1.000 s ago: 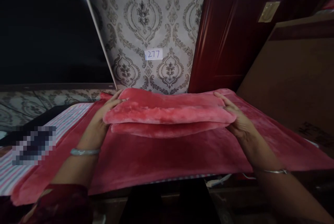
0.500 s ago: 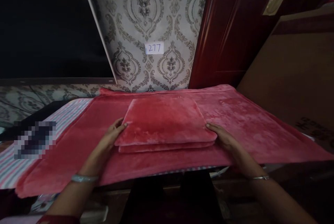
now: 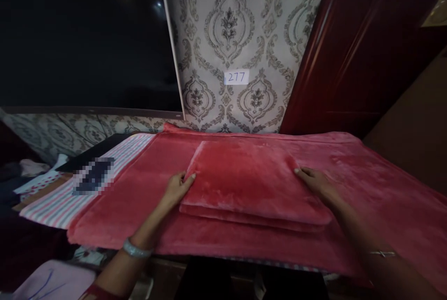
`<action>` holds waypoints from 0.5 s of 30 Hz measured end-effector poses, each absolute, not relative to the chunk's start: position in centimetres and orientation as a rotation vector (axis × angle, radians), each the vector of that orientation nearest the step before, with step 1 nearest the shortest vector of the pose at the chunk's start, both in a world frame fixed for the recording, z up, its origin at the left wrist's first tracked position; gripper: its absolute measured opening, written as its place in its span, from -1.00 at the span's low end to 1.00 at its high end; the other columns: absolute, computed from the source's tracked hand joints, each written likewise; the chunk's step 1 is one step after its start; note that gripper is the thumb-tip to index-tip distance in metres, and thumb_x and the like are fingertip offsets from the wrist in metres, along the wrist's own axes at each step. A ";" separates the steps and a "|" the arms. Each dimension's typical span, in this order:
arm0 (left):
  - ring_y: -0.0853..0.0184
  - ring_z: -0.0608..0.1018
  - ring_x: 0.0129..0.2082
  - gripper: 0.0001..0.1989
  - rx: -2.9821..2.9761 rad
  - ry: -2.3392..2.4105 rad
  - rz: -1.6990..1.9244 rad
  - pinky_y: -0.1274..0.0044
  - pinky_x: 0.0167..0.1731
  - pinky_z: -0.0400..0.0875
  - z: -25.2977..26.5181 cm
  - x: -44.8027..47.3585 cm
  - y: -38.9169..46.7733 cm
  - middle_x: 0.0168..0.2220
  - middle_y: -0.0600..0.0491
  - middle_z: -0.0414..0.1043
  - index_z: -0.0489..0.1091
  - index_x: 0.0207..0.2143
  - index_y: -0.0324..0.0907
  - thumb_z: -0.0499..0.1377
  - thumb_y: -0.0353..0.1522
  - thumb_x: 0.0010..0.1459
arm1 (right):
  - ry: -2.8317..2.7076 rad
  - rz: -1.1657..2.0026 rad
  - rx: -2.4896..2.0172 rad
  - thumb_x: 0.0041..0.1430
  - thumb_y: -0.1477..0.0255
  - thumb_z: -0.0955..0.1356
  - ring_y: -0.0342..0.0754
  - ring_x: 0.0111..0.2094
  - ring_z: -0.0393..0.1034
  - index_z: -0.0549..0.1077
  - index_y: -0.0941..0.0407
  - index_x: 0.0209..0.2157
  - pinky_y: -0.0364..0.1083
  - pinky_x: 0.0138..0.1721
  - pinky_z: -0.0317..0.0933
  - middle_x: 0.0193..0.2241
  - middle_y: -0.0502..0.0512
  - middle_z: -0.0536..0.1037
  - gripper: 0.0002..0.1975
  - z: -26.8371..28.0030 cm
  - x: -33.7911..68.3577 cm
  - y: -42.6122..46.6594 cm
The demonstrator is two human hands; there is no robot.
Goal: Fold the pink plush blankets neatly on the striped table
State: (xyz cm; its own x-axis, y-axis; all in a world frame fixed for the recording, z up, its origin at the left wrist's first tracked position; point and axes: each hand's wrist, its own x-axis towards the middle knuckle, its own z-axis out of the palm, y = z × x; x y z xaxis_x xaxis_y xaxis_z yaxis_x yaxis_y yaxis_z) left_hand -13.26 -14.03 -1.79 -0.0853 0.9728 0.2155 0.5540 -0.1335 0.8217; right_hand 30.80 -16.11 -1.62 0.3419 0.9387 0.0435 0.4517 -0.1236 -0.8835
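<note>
A folded red plush blanket (image 3: 247,179), stacked in thick layers, rests on a larger red plush cloth (image 3: 139,188) spread over the table. At its left edge, my left hand (image 3: 179,187) grips with the thumb on top and the fingers tucked at the side, partly hidden. On the opposite edge my right hand (image 3: 312,181) holds it the same way, thumb and fingertips pressed on the side. The front of the folded stack lies at a slight slant, its right corner nearer to me.
Left of the red cloth lies a striped cloth (image 3: 115,151) with a dark blurred item (image 3: 94,176) on it. A large dark screen (image 3: 87,39) stands behind on the left. Patterned wallpaper bears a paper marked 277 (image 3: 236,77). A brown carton (image 3: 412,113) stands at the right.
My view has turned left, so everything sits further right. Both hands stay at the sides of the folded blanket, which now looks slightly slanted.
</note>
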 end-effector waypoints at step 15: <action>0.20 0.58 -0.44 -0.41 1.148 1.270 1.079 0.45 -0.42 0.44 -3.6 -13.7 -16.0 -0.41 -0.03 0.60 0.57 -0.27 -0.22 0.39 0.06 -0.22 | -1.285 0.813 -1.754 -0.04 0.08 0.39 0.32 -0.06 0.53 0.63 0.07 -0.31 0.16 0.00 0.39 -0.20 0.23 0.67 -0.61 -3.8 32.7 -16.0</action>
State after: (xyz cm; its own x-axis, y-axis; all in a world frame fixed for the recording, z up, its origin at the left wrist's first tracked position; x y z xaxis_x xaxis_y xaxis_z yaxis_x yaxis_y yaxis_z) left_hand -13.68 -15.96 -3.58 0.0255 0.9913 -0.1291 0.0324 0.1283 0.9912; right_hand 32.66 -16.05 -3.77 0.2786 0.9595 -0.0404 0.4474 -0.1669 -0.8786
